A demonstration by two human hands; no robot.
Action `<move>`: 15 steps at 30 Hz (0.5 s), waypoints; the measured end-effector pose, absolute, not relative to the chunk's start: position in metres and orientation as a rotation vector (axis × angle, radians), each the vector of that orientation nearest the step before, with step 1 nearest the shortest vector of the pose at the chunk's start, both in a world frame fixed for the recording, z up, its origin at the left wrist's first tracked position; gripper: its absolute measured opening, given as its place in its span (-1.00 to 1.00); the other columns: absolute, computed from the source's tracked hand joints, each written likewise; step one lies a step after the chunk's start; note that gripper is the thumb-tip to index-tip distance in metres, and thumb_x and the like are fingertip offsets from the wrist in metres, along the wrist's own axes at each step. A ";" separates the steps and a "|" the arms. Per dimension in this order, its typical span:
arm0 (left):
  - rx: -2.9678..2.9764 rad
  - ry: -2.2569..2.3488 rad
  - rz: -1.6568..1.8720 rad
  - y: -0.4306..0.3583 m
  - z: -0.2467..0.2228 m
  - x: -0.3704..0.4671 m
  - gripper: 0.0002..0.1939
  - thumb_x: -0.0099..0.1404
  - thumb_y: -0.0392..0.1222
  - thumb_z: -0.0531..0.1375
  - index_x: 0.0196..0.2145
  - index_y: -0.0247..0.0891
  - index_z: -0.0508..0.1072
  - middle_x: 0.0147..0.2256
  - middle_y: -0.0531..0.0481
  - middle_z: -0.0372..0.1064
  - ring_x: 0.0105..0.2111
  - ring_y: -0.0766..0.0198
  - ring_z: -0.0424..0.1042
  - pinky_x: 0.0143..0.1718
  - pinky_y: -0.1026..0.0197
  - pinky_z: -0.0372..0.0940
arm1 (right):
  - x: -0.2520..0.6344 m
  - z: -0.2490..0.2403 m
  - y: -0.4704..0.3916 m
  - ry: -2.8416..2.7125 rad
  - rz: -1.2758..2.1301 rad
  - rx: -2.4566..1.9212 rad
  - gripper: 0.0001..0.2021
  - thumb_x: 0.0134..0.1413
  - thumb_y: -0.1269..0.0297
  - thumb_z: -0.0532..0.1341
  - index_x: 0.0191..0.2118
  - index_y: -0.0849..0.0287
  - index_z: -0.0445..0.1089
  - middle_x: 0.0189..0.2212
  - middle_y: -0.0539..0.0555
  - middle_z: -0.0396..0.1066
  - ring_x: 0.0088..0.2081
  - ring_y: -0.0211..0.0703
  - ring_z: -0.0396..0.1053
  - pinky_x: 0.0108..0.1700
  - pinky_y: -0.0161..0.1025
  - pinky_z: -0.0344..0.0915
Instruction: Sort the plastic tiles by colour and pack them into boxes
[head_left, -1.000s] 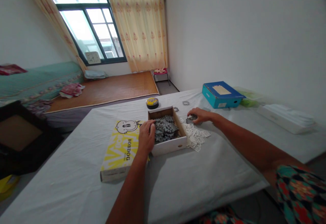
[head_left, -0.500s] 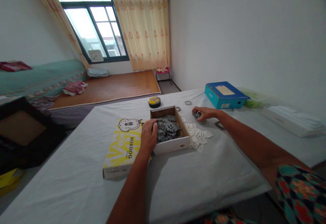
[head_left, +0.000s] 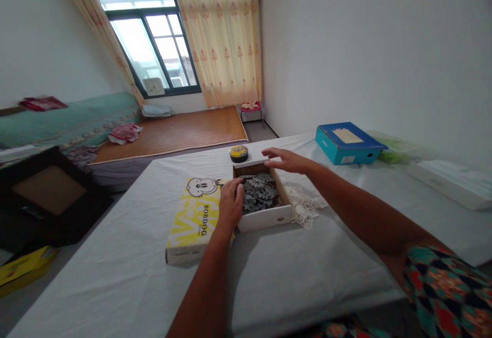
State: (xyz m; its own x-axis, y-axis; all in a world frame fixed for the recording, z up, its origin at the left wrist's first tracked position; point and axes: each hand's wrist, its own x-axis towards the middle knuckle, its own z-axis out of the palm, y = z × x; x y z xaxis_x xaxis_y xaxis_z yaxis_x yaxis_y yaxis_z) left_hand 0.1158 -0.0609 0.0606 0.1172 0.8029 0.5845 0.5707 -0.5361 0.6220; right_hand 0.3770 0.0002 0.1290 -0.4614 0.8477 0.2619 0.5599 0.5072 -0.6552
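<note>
My left hand (head_left: 231,202) is closed over the left wall of an open cardboard box (head_left: 265,220). A heap of dark grey, notched plastic pieces (head_left: 259,193) fills the box. Over the box's far right corner, my right hand (head_left: 284,160) is held with thumb and fingers apart, and I see nothing between them. White openwork plastic pieces (head_left: 305,207) lie in a loose pile against the box's right side, partly behind my right forearm. The yellow and white BOBDOG lid (head_left: 188,220) lies to the left of the box, beside my left hand.
A round yellow and black tin (head_left: 239,154) stands behind the box. At the back right are a blue shoebox (head_left: 349,143), a green plastic bag (head_left: 395,151) and a long white box (head_left: 449,184). A pale cloth covers the table (head_left: 126,245).
My right hand has moved left from grey pieces on the cloth to the box's far right corner, and its fingers have spread. My left hand stays on the box. The view has shifted slightly.
</note>
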 end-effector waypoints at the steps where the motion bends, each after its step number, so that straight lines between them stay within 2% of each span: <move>1: 2.158 1.356 1.380 -0.061 0.061 0.116 -0.70 0.38 -0.16 -0.01 -0.09 -0.21 0.47 -0.06 -0.13 0.45 0.01 0.14 0.37 0.12 -0.03 0.22 | 0.395 0.128 -0.002 -2.187 0.634 -1.180 -0.48 0.17 -0.04 0.16 0.17 0.09 0.30 0.12 0.15 0.35 0.08 -0.01 0.35 0.14 0.02 0.26; 4: 2.160 1.352 1.378 -0.060 0.061 0.116 -0.70 0.38 -0.16 0.00 -0.10 -0.20 0.48 -0.06 -0.12 0.45 0.01 0.14 0.37 0.13 -0.03 0.21 | 0.464 0.114 -0.012 -2.241 0.637 -1.445 -0.54 0.13 -0.02 0.17 0.06 0.13 0.42 0.05 0.17 0.43 0.03 0.02 0.40 0.11 -0.01 0.28; 8: 2.143 1.349 1.385 -0.059 0.060 0.117 -0.69 0.38 -0.13 -0.01 -0.09 -0.21 0.48 -0.06 -0.13 0.45 0.02 0.13 0.36 0.14 -0.04 0.20 | 0.553 0.076 -0.033 -2.213 0.568 -2.060 -0.49 -0.23 0.05 0.40 -0.07 0.13 0.50 -0.04 0.26 0.48 -0.04 0.20 0.44 -0.01 0.02 0.35; 10: 2.140 1.351 1.383 -0.058 0.059 0.116 -0.68 0.38 -0.12 -0.01 -0.09 -0.23 0.48 -0.05 -0.15 0.44 0.02 0.12 0.36 0.14 -0.05 0.20 | 0.580 0.057 -0.043 -2.210 0.501 -2.172 -0.44 -0.39 0.12 0.46 -0.11 0.09 0.51 -0.06 0.23 0.49 -0.04 0.24 0.44 -0.04 0.01 0.37; 12: 2.144 1.354 1.378 -0.057 0.058 0.116 -0.68 0.38 -0.12 0.00 -0.09 -0.23 0.48 -0.05 -0.15 0.44 0.03 0.11 0.35 0.15 -0.06 0.19 | 0.592 0.044 -0.048 -2.234 0.502 -2.143 -0.51 -0.39 0.19 0.44 -0.16 0.09 0.51 -0.09 0.18 0.51 -0.07 0.18 0.45 -0.08 -0.07 0.37; 15: 2.151 1.352 1.371 -0.056 0.058 0.115 -0.69 0.38 -0.13 0.00 -0.09 -0.22 0.48 -0.05 -0.14 0.44 0.02 0.11 0.35 0.14 -0.07 0.19 | 0.589 0.038 -0.037 -2.205 0.440 -2.085 -0.66 -0.23 0.30 0.34 -0.19 0.13 0.49 -0.13 0.15 0.52 -0.11 0.06 0.46 -0.09 -0.16 0.35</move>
State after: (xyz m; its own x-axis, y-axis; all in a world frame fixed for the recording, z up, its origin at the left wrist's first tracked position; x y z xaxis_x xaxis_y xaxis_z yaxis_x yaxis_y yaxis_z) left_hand 0.1148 -0.0562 0.0578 0.1250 0.8064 0.5781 0.5669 -0.5362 0.6254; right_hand 0.5887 -0.0367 0.0381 -0.0741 0.9872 -0.1411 0.9657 0.0357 -0.2572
